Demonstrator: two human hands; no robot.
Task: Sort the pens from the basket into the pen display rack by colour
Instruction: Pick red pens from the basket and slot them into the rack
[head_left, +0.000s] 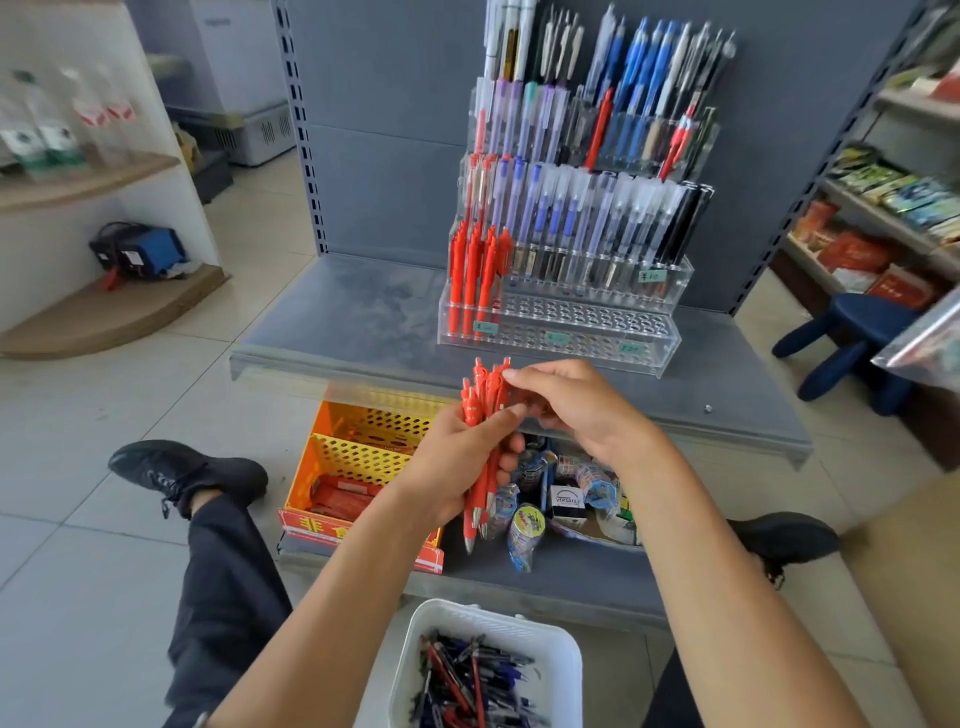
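My left hand (457, 467) grips a bundle of red pens (480, 499), tips pointing down, in front of the shelf edge. My right hand (576, 410) pinches the clip end of one red pen at the top of that bundle. The clear tiered pen display rack (597, 338) stands on the grey shelf just beyond; several red pens (475, 275) stand in its lower left, with purple, blue, clear and black pens in the tiers above. The white basket (561, 654) sits by my lap at the bottom, holding several mixed blue, red and black pens (467, 686).
An orange perforated tray (358, 457) and small packaged goods (566, 499) sit on the lower shelf under my hands. A blue stool (852, 343) stands to the right by shelves of packets. My black shoes (182, 467) rest on the tiled floor.
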